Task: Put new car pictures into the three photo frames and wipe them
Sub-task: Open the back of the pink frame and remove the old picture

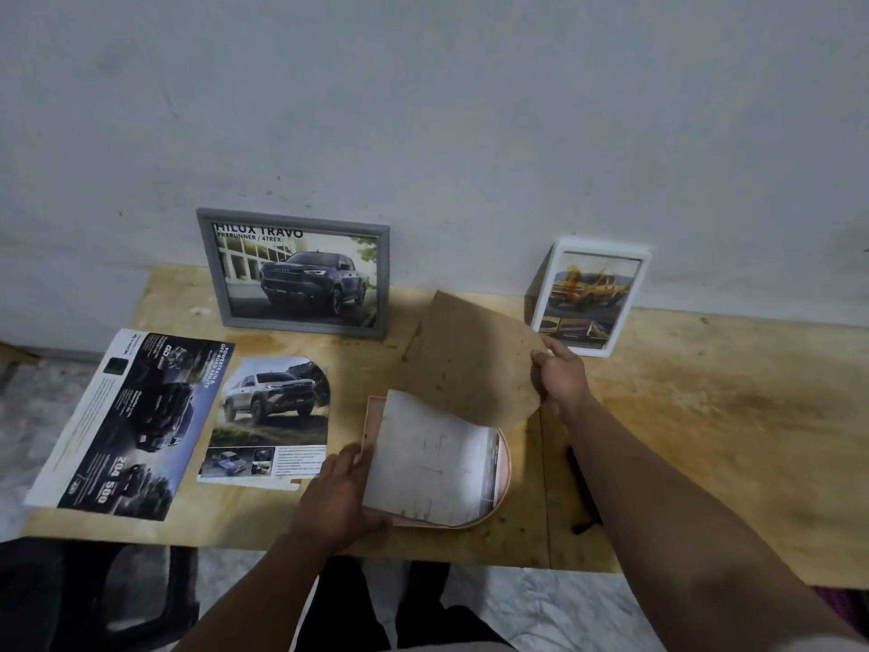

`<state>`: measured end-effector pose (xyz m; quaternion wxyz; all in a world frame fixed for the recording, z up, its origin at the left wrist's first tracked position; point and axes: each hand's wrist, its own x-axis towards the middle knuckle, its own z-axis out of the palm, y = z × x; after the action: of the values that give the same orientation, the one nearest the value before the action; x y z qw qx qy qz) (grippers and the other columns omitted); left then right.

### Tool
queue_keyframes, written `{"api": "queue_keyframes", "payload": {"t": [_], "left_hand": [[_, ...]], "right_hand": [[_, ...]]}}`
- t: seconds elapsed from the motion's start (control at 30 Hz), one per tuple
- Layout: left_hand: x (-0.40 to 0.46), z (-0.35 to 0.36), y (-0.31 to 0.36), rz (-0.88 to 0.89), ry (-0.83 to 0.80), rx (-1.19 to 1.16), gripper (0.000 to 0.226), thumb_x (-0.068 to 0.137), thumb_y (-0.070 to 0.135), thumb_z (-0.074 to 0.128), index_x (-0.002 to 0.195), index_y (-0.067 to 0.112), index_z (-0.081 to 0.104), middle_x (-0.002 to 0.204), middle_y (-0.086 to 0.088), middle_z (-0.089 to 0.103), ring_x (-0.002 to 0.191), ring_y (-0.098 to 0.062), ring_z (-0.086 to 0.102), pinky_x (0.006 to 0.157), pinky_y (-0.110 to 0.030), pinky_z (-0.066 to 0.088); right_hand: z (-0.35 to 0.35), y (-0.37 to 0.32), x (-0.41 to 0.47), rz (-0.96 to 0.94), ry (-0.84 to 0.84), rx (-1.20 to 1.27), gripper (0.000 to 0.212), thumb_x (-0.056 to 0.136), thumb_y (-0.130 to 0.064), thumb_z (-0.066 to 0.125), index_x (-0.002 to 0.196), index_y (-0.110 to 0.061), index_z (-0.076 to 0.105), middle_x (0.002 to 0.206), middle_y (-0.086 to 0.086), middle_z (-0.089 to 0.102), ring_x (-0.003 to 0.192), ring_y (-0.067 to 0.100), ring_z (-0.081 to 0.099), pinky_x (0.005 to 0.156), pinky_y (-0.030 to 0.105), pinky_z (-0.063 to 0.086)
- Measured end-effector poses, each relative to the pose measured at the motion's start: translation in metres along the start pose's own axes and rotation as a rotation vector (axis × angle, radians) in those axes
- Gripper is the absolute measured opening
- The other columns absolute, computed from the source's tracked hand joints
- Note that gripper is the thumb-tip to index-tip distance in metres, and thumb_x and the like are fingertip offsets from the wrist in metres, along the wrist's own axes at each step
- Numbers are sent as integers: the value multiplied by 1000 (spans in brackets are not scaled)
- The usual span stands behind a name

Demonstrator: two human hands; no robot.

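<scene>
Grey frame (pixel 292 274) w/ truck pic, white frame (pixel 590 298) too

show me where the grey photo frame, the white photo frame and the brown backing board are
Grey rectangular photo frame (pixel 210 270): head view, on its left border.
White upright photo frame (pixel 645 275): head view, on its right border.
Brown cardboard backing board (pixel 470 355): head view, on its bare middle.
</scene>
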<state>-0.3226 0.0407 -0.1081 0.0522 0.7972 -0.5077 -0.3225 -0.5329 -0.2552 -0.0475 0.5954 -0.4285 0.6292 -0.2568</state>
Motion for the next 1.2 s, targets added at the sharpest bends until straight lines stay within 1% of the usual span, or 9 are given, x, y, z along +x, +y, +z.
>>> {"api": "queue_keyframes", "payload": {"t": [0.13, 0.23, 0.3, 0.37, 0.47, 0.63, 0.73, 0.93, 1.2], "left_hand": [[3, 2, -3, -20, -62, 10, 117, 71, 68, 76, 163, 29, 16, 164, -1, 24, 145, -26, 27, 115, -42, 38], [-2, 2, -5, -29, -45, 11, 115, 71, 67, 75, 163, 31, 16, 165, -1, 24, 145, -27, 27, 114, -43, 39], [-2, 1, -5, -25, -34, 2, 112, 71, 66, 75, 162, 32, 18, 164, -2, 25, 144, -27, 29, 112, -44, 40], [-3, 0, -8, -26, -19, -2, 112, 71, 66, 75, 162, 33, 20, 162, -2, 28, 142, -28, 31, 110, -44, 42], [-5, 1, -9, -36, -19, 13, 112, 72, 69, 74, 162, 32, 19, 163, -3, 28, 142, -28, 32, 111, -46, 43], [-3, 1, -9, -48, -21, 6, 110, 73, 69, 72, 162, 32, 20, 163, -2, 27, 144, -27, 30, 113, -45, 42], [-3, 1, -8, -70, -19, 7, 110, 77, 69, 71, 163, 28, 17, 167, -3, 25, 149, -28, 27, 117, -43, 37], [-4, -1, -7, -71, -21, 4, 106, 82, 65, 71, 163, 22, 17, 168, -3, 24, 151, -26, 26, 120, -41, 33], [-3, -1, -5, -89, -11, -17, 105, 82, 65, 70, 162, 18, 22, 168, -4, 26, 150, -26, 29, 120, -40, 33]], "right_hand": [[14, -7, 23, -55, 3, -107, 45, 101, -8, 53, 145, -19, 56, 134, 7, 63, 118, 27, 60, 103, 41, 52], [25, -3, 17, -303, 188, -423, 52, 102, -12, 54, 153, -20, 44, 150, 5, 50, 138, 24, 46, 115, 44, 42], [29, 3, 0, -514, 299, -654, 45, 102, -21, 53, 147, -24, 48, 144, 3, 50, 132, 21, 45, 111, 41, 42], [35, 24, -24, -553, 152, -690, 30, 101, -25, 55, 130, -28, 61, 127, -3, 57, 115, 16, 55, 102, 40, 50], [37, 65, -48, -440, -123, -878, 14, 96, -30, 61, 107, -28, 70, 111, -3, 67, 96, 16, 64, 80, 36, 58], [36, 113, -56, -258, -202, -1220, 77, 78, -73, 63, 143, -37, 45, 134, 4, 46, 123, 28, 46, 94, 41, 49], [33, 127, -59, -291, -208, -1246, 83, 77, -70, 66, 148, -43, 32, 136, 3, 44, 126, 27, 43, 98, 41, 47], [22, 135, -62, -400, -189, -1228, 82, 83, -60, 68, 154, -39, 32, 140, 1, 43, 129, 26, 41, 104, 43, 42], [15, 134, -60, -464, -143, -1073, 49, 92, -36, 69, 139, -35, 56, 123, -6, 56, 117, 21, 52, 99, 41, 42]]}}
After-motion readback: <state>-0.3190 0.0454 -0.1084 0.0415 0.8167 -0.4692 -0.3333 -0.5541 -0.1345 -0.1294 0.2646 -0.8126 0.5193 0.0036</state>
